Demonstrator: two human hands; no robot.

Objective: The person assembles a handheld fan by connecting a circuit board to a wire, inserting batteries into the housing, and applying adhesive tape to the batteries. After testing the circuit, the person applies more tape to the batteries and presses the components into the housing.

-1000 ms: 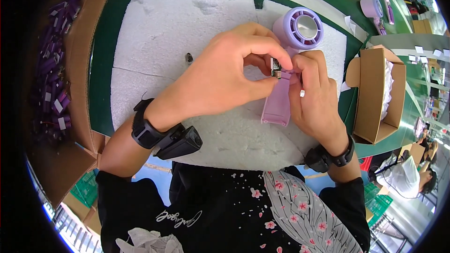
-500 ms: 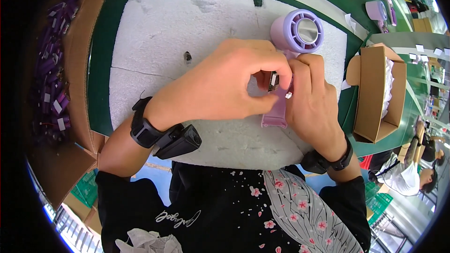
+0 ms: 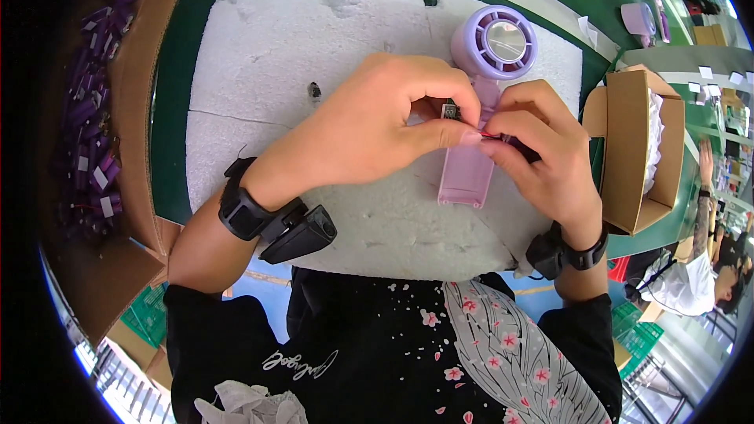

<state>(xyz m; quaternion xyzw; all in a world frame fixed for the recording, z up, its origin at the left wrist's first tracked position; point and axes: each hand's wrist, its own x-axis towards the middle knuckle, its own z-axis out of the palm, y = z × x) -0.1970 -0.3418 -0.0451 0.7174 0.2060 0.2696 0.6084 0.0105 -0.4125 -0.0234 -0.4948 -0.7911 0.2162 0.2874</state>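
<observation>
A lilac handheld fan [image 3: 465, 177] lies on the foam slab, its round head [image 3: 505, 41] pointing away from me and its handle shell open toward me. Over the handle, my left hand [image 3: 393, 114] pinches a small dark circuit board [image 3: 451, 111] between thumb and fingers. My right hand [image 3: 554, 161] is closed close beside it, gripping thin red and dark wires [image 3: 488, 135]. The fingertips of both hands meet at the wires. Something dark shows under the right fingers, mostly hidden.
The white foam slab [image 3: 259, 47] rests on a green table. At left, a cardboard box [image 3: 133, 102] holds several purple wrapped cells [image 3: 82, 141]. A smaller carton [image 3: 624, 153] with white packing stands at right. More fans [image 3: 638, 22] and a person [image 3: 679, 286] are farther right.
My right hand has turned and shifted right, uncovering more of the handle and the wires. My left hand's fingertips have closed together by the wires. The fan has shifted slightly.
</observation>
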